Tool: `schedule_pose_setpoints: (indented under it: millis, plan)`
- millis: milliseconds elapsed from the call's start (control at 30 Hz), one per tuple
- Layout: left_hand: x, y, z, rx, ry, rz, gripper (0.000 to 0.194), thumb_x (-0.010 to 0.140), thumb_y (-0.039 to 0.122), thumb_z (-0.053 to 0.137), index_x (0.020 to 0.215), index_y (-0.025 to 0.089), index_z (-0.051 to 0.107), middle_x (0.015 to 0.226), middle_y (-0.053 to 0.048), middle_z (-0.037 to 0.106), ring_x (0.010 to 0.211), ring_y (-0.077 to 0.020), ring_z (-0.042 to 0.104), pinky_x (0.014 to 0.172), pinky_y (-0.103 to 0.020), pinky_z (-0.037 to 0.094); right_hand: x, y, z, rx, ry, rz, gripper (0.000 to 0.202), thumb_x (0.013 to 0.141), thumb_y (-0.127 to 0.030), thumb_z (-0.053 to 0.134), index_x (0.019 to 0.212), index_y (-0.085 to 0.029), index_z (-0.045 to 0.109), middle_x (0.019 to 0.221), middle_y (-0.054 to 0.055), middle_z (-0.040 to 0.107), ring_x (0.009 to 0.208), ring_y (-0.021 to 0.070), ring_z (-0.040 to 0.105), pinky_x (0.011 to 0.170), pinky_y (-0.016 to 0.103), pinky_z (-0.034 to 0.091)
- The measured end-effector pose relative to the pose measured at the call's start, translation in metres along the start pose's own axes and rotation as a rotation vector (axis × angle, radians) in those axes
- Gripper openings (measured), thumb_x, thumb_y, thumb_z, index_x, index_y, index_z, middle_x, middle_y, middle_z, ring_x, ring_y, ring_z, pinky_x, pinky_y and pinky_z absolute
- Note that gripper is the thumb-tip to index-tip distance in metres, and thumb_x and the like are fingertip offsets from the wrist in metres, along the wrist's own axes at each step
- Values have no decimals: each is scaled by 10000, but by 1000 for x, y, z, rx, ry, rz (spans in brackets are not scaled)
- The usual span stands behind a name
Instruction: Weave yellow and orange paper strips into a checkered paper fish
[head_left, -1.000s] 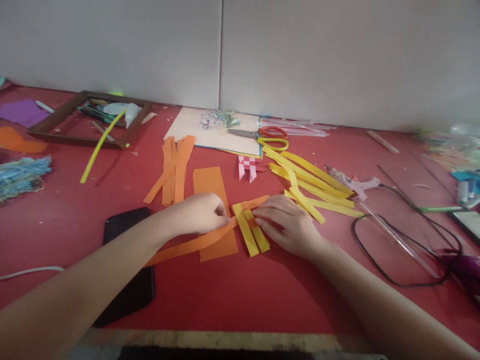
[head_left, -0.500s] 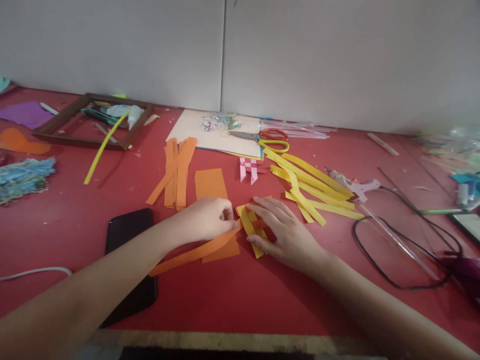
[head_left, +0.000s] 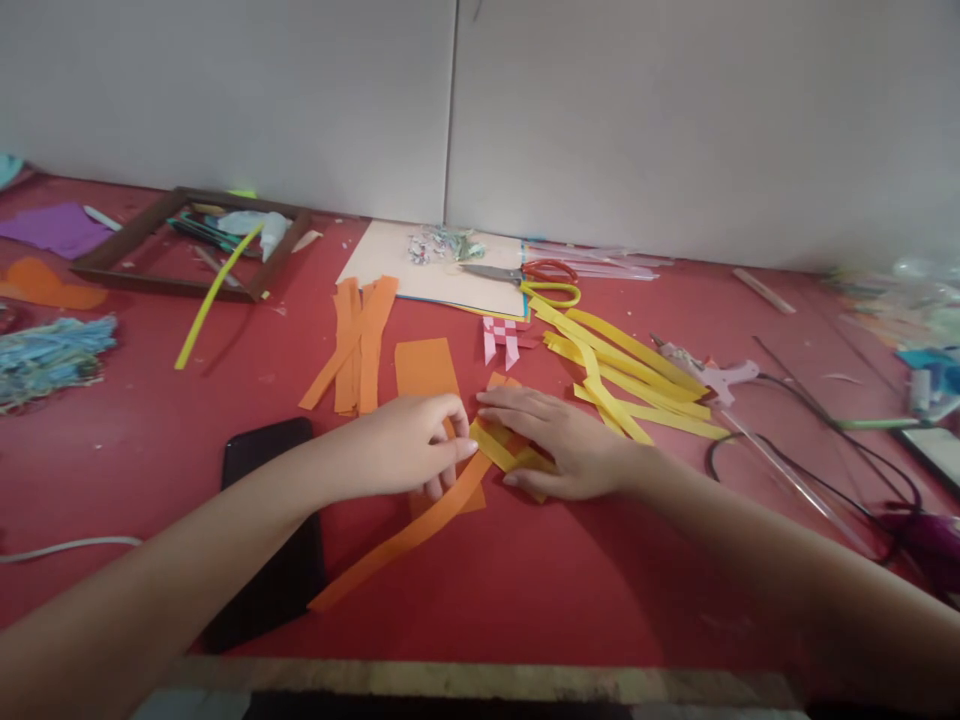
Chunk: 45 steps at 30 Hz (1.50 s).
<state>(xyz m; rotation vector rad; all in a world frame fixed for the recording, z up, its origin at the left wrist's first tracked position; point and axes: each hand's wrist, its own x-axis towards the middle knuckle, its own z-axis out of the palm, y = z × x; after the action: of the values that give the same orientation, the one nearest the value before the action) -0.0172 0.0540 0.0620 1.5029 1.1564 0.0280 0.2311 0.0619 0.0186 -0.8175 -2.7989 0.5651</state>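
Note:
Under my right hand (head_left: 566,445) lies a small piece of interlaced yellow and orange paper strips; the hand rests on it with its fingers stretched out, hiding much of it. At the piece's left edge, my left hand (head_left: 427,445) pinches the end of a yellow paper strip (head_left: 491,447) between thumb and forefinger. A long orange paper strip (head_left: 405,540) runs from the piece down to the left, below the left hand. Partly behind that hand is a flat orange paper piece (head_left: 426,367).
A black phone (head_left: 266,590) lies under my left forearm. Orange strips (head_left: 367,345) and yellow strips (head_left: 637,370) lie beyond the hands, with a pink woven piece (head_left: 501,335) between. Scissors (head_left: 551,280) rest on cream paper (head_left: 375,262). A glue gun (head_left: 724,378) with a black cord is at right.
My left hand has let go of the orange strip and moved to the yellow strip's end. The woven piece has turned, and the orange strip's loose end has swung nearer to me.

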Motion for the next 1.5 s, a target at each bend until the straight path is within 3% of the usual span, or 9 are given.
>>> schedule_pose_setpoints:
  millis: [233, 433, 600, 700, 900, 1033, 1167, 1367, 1500]
  plan:
    - [-2, -6, 4, 22, -65, 43, 176, 830, 316, 607, 920, 207, 503, 761, -7, 691, 665, -179, 679, 561, -263, 511, 9, 9, -11, -6, 55, -167, 557, 854, -359, 600, 1346, -114, 508, 1477, 187, 461, 1373, 292, 429, 1113, 484, 391]
    - [-3, -6, 0, 409, 307, 349, 30, 869, 216, 591, 887, 205, 611, 864, -2, 706, 769, -166, 664, 691, -285, 489, -6, -40, 7, -154, 315, 143, 255, 909, -222, 512, 1124, -158, 634, 1200, 149, 654, 1096, 262, 627, 942, 474, 534]
    - [13, -16, -5, 655, 304, 741, 156, 932, 174, 549, 1047, 195, 652, 1181, -49, 685, 1106, -201, 612, 974, -358, 465, -13, -63, 27, -142, 289, 337, 429, 935, -318, 495, 1315, -121, 506, 1364, 183, 567, 1274, 309, 532, 1046, 512, 482]
    - [22, -28, -5, 745, 325, 828, 207, 964, 218, 520, 1107, 182, 664, 1254, -64, 669, 1182, -217, 593, 1046, -390, 445, -15, -54, 32, -132, 283, 337, 434, 946, -258, 442, 1357, -119, 458, 1377, 189, 558, 1303, 294, 517, 1058, 500, 479]
    - [23, -42, -1, 816, 310, 848, 345, 1015, 217, 390, 1308, 180, 568, 1460, -72, 503, 1366, -189, 447, 1141, -388, 361, -19, -31, 25, -78, 241, 248, 476, 929, -173, 422, 1403, -135, 398, 1425, 184, 515, 1346, 270, 476, 1062, 490, 480]
    - [21, -46, 3, 919, 405, 658, 503, 1016, 383, 393, 1436, 107, 420, 1543, -162, 353, 1445, -271, 307, 1149, -484, 311, -17, -33, 21, -64, 270, 194, 474, 909, -146, 434, 1383, -156, 431, 1417, 170, 522, 1354, 271, 462, 1072, 503, 463]
    - [20, -53, 5, 1030, 460, 491, 584, 1007, 465, 369, 1445, 80, 405, 1549, -197, 320, 1456, -320, 264, 1148, -539, 253, -10, -46, 24, -112, 348, 253, 416, 910, -214, 484, 1321, -149, 496, 1332, 170, 579, 1246, 301, 537, 1047, 537, 463]
    - [17, -55, -9, 1088, 499, 481, 500, 1017, 351, 324, 1449, 119, 419, 1540, -171, 358, 1452, -315, 271, 1156, -564, 164, 2, -57, 30, -162, 265, 382, 524, 925, -377, 508, 1393, -152, 449, 1417, 176, 516, 1298, 348, 480, 1048, 584, 436]
    - [14, -46, -16, 1125, 596, 556, 452, 939, 146, 355, 1357, 104, 521, 1475, -168, 462, 1392, -330, 371, 1123, -572, 233, 5, -53, 30, -150, 195, 370, 510, 934, -378, 487, 1393, -158, 466, 1465, 164, 477, 1358, 334, 432, 1080, 569, 414]
